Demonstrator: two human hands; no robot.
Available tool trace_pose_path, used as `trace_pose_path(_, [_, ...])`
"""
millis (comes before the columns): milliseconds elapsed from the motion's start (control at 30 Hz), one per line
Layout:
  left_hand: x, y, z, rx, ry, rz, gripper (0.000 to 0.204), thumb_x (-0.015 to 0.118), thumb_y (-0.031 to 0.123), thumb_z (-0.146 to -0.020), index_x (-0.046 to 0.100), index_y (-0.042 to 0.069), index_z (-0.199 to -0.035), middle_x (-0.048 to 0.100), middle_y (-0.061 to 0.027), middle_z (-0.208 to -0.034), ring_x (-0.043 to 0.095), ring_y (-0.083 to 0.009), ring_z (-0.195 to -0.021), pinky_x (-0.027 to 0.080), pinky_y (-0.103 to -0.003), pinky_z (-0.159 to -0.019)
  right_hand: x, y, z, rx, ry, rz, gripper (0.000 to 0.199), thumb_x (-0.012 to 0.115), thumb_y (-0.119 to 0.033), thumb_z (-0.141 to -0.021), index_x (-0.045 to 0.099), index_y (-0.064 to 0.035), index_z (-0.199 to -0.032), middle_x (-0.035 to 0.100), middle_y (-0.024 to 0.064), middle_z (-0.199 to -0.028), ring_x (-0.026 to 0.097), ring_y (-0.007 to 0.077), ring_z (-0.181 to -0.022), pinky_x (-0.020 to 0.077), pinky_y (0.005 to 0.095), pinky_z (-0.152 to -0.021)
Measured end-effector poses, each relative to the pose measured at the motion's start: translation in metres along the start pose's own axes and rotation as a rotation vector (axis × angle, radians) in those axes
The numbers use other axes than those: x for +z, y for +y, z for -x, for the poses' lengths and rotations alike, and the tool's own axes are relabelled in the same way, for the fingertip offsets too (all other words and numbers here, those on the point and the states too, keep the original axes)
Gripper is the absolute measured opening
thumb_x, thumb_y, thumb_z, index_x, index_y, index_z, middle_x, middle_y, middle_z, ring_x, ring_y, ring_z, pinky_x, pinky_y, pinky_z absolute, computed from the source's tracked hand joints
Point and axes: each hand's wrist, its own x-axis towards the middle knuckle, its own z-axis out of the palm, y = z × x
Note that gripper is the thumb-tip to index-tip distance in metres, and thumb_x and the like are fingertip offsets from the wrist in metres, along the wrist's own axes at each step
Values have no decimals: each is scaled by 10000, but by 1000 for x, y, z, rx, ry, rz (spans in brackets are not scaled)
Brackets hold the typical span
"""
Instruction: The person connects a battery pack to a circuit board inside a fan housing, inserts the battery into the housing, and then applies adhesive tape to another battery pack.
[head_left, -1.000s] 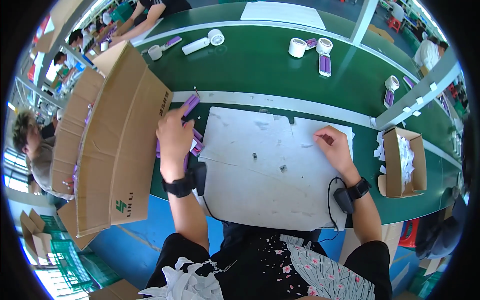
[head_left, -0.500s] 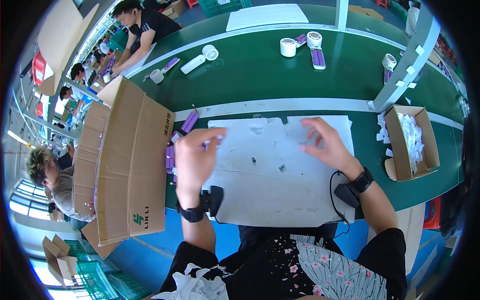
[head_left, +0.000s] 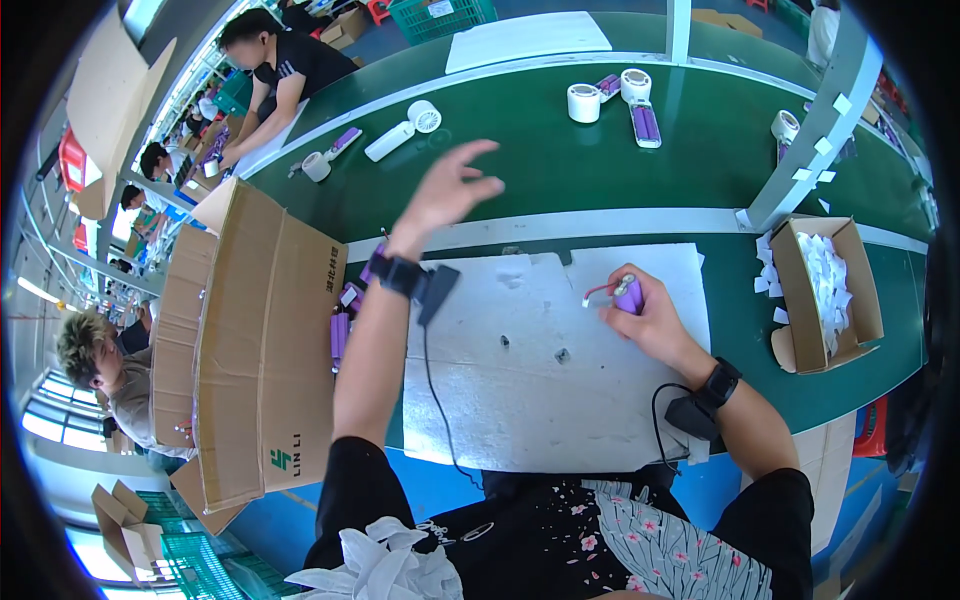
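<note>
Purple cylindrical cell (head_left: 629,294), short, with red and white leads at its left end. The lower part is hidden inside the right hand (head_left: 648,318), which is closed round it over the white mat (head_left: 520,400); lead ends are possibly bare, too small to tell. Left hand (head_left: 447,190) is raised, fingers spread, empty, well apart from the cell.

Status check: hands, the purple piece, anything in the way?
Left hand raised, open, empty. Right hand gripping small purple cylindrical battery pack with red wire over white foam mat. Nothing blocking.

Light was bright and even, daylight flooding from windows at the left edge, blown out there. Shadows stayed soft. Fisheye bending curved the counter (head_left: 620,150) edges; a black vignette ringed everything.
</note>
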Motion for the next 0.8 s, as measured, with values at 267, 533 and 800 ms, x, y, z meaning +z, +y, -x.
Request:
trace_pose_path(267, [-111,-185,-76,-317,586,-725,775,719,300,-661,392,104,-1335,364,-156,-1386,322,-343,-1296,319,-451,-1038,6,-2,-5,-147,28,149,222,678,-71,-749,522,-42,-905,436,-37,-641,396,42,-550,326,222,-476])
trace_pose_path(533, [-111,-178,-102,-584,292,-773,696,717,292,-703,424,183,-1325,404,-112,-1359,443,-331,-1209,385,-481,-973,2,-4,-8,-91,-4,134,220,682,-65,-740,527,-35,-893,453,-36,-642,411,38,-546,335,220,-474])
trace_pose_path(800, [-91,-154,-87,-486,392,-720,533,709,256,-720,535,145,-1211,530,-165,-1199,545,-339,-1074,454,-444,-904,5,-1,-7,-90,6,135,227,697,-103,-749,530,-39,-889,445,-16,-619,412,65,-524,357,240,-478])
